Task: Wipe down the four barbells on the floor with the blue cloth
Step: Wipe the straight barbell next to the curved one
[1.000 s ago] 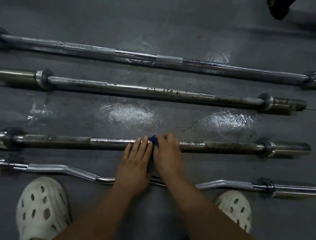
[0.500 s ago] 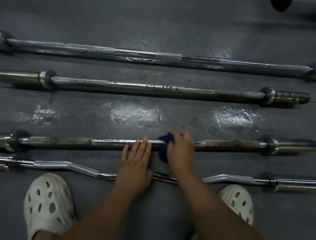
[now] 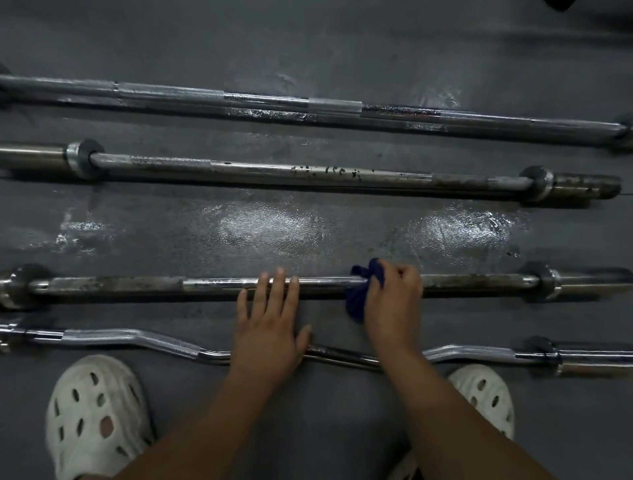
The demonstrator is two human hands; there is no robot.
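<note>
Four barbells lie side by side on the dark floor. Farthest is a long thin bar [image 3: 260, 99], then a spotted straight bar [image 3: 308, 173], then a rusty straight bar [image 3: 137, 284], and nearest a curved chrome bar [image 3: 137, 339]. My right hand [image 3: 394, 301] grips the blue cloth [image 3: 359, 298], which is bunched around the rusty bar's shaft right of its middle. My left hand [image 3: 270, 325] lies flat with fingers spread, fingertips resting on that same shaft and the palm on the floor over the curved bar.
My two white perforated clogs, the left one [image 3: 96, 418] and the right one [image 3: 483, 394], stand on the floor just in front of the curved bar. Wet shiny patches [image 3: 267, 226] mark the floor between the second and third bars. A dark object [image 3: 561, 3] sits at the top right edge.
My right hand has slid the blue cloth to the right along the rusty bar, away from my left hand. The left hand has stayed on the shaft with fingers flat.
</note>
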